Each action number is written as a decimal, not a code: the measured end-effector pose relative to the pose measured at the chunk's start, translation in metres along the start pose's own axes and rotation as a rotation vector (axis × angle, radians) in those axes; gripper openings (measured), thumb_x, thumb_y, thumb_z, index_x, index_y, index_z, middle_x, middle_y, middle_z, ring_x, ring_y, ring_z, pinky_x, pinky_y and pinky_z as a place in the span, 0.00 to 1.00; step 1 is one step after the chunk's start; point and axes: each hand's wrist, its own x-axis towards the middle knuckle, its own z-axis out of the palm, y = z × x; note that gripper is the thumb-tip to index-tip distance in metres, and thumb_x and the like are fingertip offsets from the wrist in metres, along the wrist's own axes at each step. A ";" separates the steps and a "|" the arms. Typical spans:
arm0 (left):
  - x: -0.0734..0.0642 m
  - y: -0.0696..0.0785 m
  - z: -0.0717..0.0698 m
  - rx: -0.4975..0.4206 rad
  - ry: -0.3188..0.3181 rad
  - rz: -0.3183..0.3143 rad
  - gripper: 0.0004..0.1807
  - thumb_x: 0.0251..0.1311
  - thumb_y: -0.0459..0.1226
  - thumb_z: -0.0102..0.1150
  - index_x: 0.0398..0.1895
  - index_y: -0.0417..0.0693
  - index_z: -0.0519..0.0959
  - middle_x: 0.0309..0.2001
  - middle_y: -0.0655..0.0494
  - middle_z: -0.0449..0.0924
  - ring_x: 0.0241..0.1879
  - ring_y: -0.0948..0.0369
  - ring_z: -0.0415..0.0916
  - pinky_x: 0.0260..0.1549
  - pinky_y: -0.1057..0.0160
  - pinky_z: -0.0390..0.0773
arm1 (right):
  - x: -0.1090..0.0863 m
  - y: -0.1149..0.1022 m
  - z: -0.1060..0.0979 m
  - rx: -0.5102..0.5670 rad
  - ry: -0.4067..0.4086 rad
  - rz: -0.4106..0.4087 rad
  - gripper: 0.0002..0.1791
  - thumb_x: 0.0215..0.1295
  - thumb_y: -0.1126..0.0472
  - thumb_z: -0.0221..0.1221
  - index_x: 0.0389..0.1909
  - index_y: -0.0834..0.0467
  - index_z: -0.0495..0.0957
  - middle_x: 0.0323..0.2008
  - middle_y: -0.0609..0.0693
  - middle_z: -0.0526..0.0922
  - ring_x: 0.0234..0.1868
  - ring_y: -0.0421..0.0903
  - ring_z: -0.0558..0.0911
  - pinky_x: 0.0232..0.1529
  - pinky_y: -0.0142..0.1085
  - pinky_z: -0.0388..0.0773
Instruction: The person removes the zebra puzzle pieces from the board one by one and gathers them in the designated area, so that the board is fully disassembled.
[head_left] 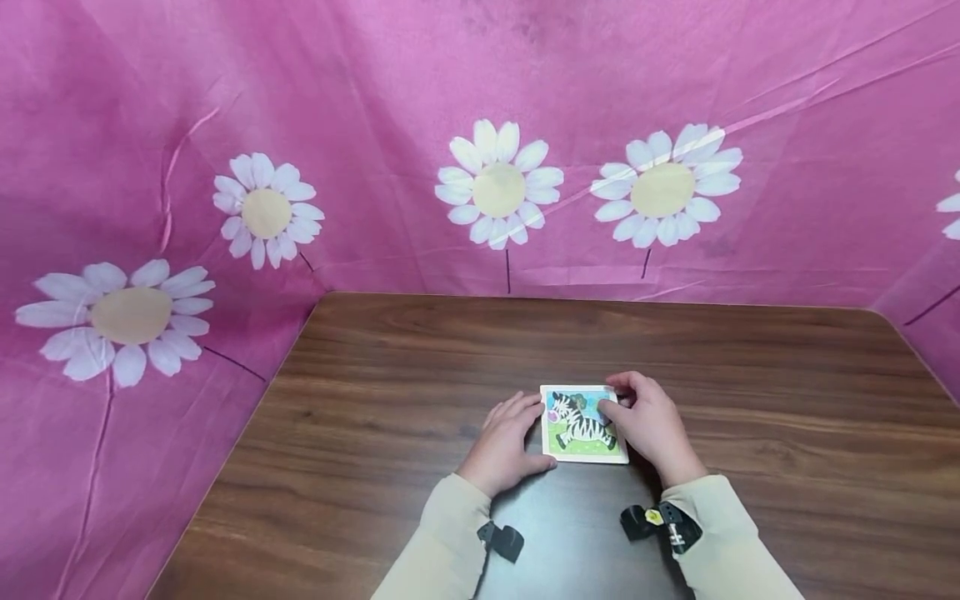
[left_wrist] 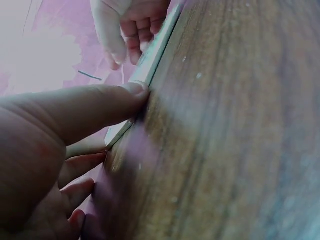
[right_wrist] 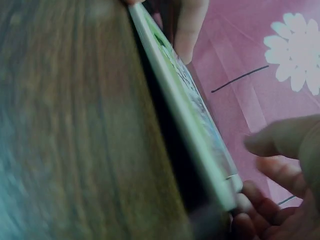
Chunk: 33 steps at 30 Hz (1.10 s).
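A square zebra picture puzzle (head_left: 581,429) with a pale frame lies on the table in front of the person. At its left side the left hand (head_left: 510,442) holds the near corner, thumb against the near edge and fingers along the left edge. The right hand (head_left: 656,425) is at the far right corner. In the right wrist view the right hand's lower fingers (right_wrist: 244,222) touch the puzzle's edge (right_wrist: 200,155), while its thumb (right_wrist: 270,142) stands apart above the picture. The left thumb (left_wrist: 115,102) shows large in the left wrist view.
The brown wood-grain table (head_left: 360,400) reaches back to a pink cloth (head_left: 375,150) printed with white daisies. Black camera mounts (head_left: 502,540) sit on both wrists, over pale sleeves (head_left: 442,542).
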 end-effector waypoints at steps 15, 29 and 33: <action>0.001 0.000 0.000 -0.043 0.057 0.011 0.42 0.49 0.45 0.77 0.69 0.48 0.71 0.70 0.58 0.69 0.73 0.54 0.60 0.69 0.49 0.58 | 0.004 0.010 0.000 0.355 -0.006 0.156 0.25 0.68 0.66 0.59 0.65 0.68 0.71 0.55 0.65 0.78 0.51 0.44 0.77 0.43 0.23 0.73; 0.006 -0.008 0.004 -0.527 0.333 -0.080 0.13 0.61 0.28 0.55 0.47 0.42 0.82 0.43 0.52 0.83 0.38 0.62 0.78 0.40 0.64 0.77 | 0.003 0.009 -0.008 0.752 -0.140 0.196 0.30 0.69 0.68 0.59 0.69 0.70 0.62 0.40 0.42 0.80 0.41 0.34 0.79 0.41 0.29 0.79; 0.008 -0.009 0.004 -0.487 0.351 -0.112 0.07 0.63 0.30 0.56 0.36 0.46 0.84 0.34 0.56 0.82 0.34 0.63 0.75 0.38 0.63 0.74 | -0.003 -0.002 -0.010 0.786 -0.172 0.167 0.30 0.69 0.69 0.59 0.69 0.72 0.61 0.41 0.44 0.80 0.42 0.35 0.80 0.42 0.30 0.80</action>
